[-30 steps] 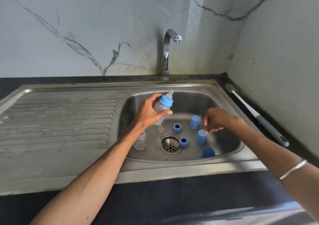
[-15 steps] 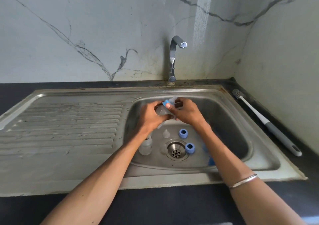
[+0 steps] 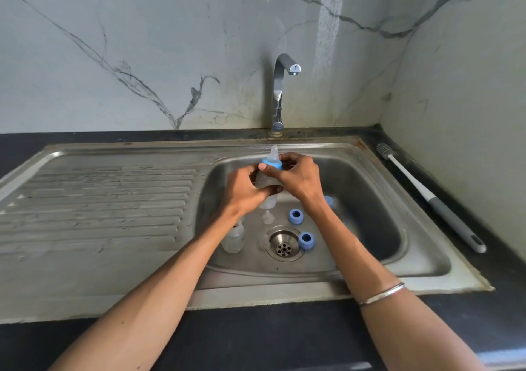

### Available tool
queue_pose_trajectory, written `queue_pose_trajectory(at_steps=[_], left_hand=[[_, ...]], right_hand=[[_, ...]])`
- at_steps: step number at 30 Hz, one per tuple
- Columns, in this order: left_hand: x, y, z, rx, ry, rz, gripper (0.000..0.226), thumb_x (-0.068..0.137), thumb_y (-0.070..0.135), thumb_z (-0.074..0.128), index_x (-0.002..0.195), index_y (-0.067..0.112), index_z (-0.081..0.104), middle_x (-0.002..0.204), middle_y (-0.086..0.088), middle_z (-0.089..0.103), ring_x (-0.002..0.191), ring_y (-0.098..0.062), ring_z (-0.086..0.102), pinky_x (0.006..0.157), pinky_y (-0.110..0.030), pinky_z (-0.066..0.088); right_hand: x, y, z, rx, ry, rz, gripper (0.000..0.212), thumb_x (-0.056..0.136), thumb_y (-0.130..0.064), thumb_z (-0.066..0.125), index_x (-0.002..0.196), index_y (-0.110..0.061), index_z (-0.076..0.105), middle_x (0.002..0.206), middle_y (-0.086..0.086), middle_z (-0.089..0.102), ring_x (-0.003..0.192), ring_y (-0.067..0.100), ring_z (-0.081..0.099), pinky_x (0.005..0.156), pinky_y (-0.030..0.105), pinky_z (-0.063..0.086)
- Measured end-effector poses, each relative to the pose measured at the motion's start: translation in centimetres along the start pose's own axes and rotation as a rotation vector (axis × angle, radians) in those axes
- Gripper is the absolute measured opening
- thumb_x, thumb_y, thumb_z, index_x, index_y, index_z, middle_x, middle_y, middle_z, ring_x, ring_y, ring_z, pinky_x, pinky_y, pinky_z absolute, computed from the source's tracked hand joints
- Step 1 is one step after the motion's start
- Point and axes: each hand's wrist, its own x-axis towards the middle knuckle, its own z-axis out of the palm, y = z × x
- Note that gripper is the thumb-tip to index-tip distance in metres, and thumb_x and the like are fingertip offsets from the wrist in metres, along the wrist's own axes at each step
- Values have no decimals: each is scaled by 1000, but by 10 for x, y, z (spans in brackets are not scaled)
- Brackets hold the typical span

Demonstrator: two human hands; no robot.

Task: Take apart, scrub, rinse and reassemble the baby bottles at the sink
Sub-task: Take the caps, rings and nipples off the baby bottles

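Note:
Over the sink basin [image 3: 378,199] I hold a small clear baby bottle [image 3: 269,182] upright, with its blue collar [image 3: 272,164] and clear teat on top. My left hand [image 3: 242,192] grips the bottle's body. My right hand [image 3: 299,178] grips it from the right, fingers curled at the blue collar. On the basin floor stand a second clear bottle [image 3: 233,238], a loose clear teat [image 3: 267,217] and two blue rings [image 3: 296,216] [image 3: 306,240] near the drain [image 3: 284,246]. Another blue part [image 3: 329,200] peeks out behind my right wrist.
A chrome tap [image 3: 280,94] rises behind the basin, with no water running. A ribbed steel drainboard [image 3: 94,205] lies to the left. A bottle brush [image 3: 429,199] with a white and grey handle lies on the dark counter at the right, beside the wall.
My right hand came over from the blue caps in the basin and took hold of the bottle at its collar. The bottle now stands more upright, with its teat showing above both hands.

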Motion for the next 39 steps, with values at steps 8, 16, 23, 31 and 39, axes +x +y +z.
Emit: queue_pose_trajectory(at_steps=[8, 16, 23, 31, 39], left_hand=[[3, 2, -6, -26, -83, 17, 58, 64, 40, 84, 118, 23, 71, 102, 10, 75, 92, -5, 71, 86, -38, 58], [-1, 7, -15, -313, -313, -77, 42, 73, 28, 82, 113, 20, 70, 102, 0, 76, 101, -20, 71, 95, -42, 55], [0, -2, -3, -68, -106, -31, 79, 48, 61, 89, 113, 33, 56, 107, 11, 69, 98, -6, 67, 88, -37, 58], [1, -6, -2, 16, 12, 3, 67, 50, 52, 87, 108, 27, 66, 99, 12, 71, 90, -1, 67, 83, -30, 58], [4, -7, -4, 41, 44, 51, 51, 64, 41, 89, 108, 23, 70, 93, 12, 72, 84, -1, 67, 78, -27, 57]], right_hand=[[2, 1, -8, 146, -118, -16, 34, 78, -37, 82, 105, -17, 77, 94, -7, 76, 87, 1, 70, 72, 11, 51], [12, 8, -37, 365, -484, 25, 30, 94, -14, 66, 122, -4, 68, 117, 10, 72, 117, 23, 64, 107, 34, 46], [10, 9, -19, 307, -323, 13, 26, 94, -20, 68, 119, -11, 70, 111, 4, 75, 105, 17, 70, 92, 30, 54], [6, 9, -5, 203, -172, 21, 41, 82, -42, 79, 112, -17, 71, 105, -1, 75, 100, 12, 70, 87, 29, 56], [13, 10, -20, 421, -398, 11, 44, 95, 3, 58, 137, -11, 53, 127, 7, 67, 118, 16, 63, 98, 26, 50]])
